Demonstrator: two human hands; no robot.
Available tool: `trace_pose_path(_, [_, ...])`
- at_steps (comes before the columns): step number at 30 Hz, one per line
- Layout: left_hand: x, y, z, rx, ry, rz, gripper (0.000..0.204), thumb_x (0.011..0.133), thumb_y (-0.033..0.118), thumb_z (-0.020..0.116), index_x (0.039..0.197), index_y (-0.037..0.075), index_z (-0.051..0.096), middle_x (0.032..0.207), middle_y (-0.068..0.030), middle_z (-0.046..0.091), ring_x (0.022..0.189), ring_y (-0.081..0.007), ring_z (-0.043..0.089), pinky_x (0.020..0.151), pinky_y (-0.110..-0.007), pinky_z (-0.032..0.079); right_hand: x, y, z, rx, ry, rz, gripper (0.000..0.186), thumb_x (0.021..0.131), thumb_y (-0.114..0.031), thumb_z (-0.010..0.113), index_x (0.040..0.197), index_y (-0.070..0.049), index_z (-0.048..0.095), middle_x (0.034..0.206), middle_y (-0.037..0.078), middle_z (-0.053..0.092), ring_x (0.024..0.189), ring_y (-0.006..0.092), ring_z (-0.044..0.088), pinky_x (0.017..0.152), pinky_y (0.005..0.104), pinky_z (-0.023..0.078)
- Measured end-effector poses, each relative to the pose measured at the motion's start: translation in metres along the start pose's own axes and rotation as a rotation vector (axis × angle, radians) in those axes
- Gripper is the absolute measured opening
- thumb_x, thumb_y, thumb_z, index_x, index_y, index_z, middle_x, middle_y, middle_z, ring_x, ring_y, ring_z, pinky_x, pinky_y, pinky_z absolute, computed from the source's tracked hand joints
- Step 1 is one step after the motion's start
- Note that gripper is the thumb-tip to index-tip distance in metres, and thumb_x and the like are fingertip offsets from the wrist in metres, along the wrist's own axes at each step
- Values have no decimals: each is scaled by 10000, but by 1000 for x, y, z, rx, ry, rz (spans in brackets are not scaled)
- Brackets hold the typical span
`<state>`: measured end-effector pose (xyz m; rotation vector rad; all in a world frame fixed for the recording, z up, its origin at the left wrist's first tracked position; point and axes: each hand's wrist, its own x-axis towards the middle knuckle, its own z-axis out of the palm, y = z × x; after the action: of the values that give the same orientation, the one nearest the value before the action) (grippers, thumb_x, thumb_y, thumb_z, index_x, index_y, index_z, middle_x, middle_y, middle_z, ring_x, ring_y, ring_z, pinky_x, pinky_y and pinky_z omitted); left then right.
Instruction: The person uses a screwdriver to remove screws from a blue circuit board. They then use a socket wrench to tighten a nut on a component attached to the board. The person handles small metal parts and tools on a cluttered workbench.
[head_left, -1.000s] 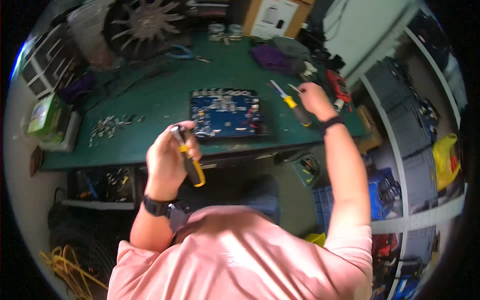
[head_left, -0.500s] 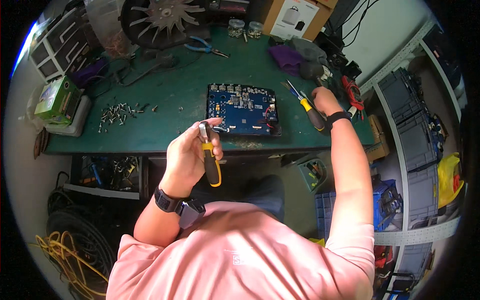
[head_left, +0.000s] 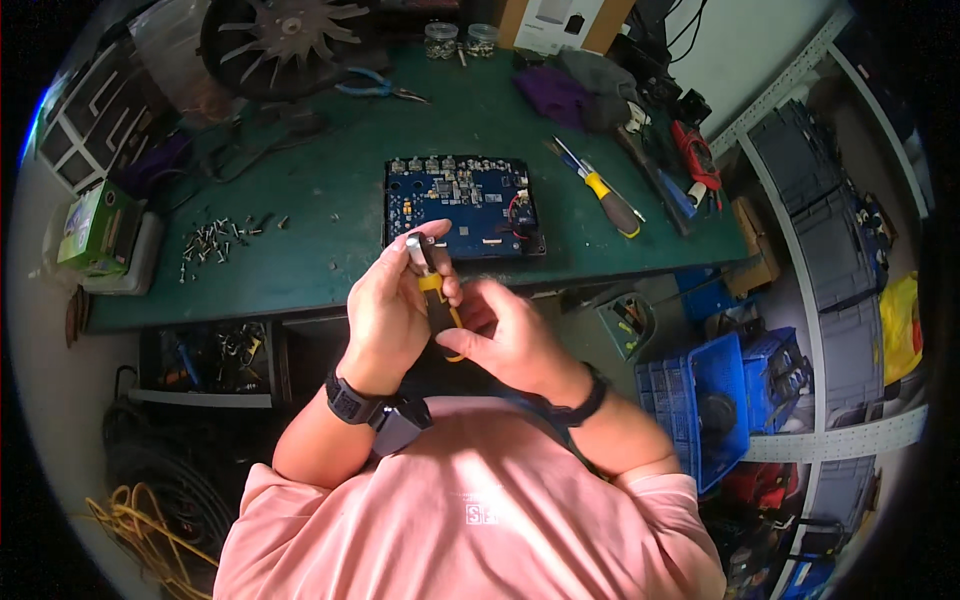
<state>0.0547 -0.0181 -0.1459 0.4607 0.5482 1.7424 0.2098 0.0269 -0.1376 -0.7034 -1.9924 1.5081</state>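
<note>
My left hand grips a yellow-and-black handled tool with a shiny metal head, held upright in front of the bench edge. My right hand has closed around the lower handle, its thumb lying over it. Just beyond both hands lies a blue circuit board with components and red wires, partly covered by my left fingertips in this view. A yellow-and-black screwdriver lies to the board's right. Loose screws are scattered to its left.
The green bench holds blue pliers, two small jars, a fan wheel, purple cloth, a red meter and a green box. An open drawer, blue crates and shelving surround me.
My right hand has come down and left from among the tools at the bench's right to join my left hand on the handle. My left hand has stayed around the tool.
</note>
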Motion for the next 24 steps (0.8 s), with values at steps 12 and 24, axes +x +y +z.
trace_pose_path(12, [-1, -18, -16, 450, 112, 225, 181, 1035, 195, 444, 972, 51, 535, 853, -21, 575, 747, -80, 528, 686, -236, 451, -15, 18, -4, -2, 15, 27, 256, 932, -223, 654, 1029, 9, 602, 700, 15, 547, 620, 94, 475, 566, 277, 422])
trace_pose_path(24, [-3, -21, -9, 711, 12, 487, 161, 1028, 151, 468, 903, 65, 520, 814, 8, 556, 696, -48, 473, 638, -198, 396, -21, 10, -10, 287, -80, 175, 306, 957, -233, 625, 1132, 12, 571, 768, -20, 547, 659, 63, 484, 579, 231, 425])
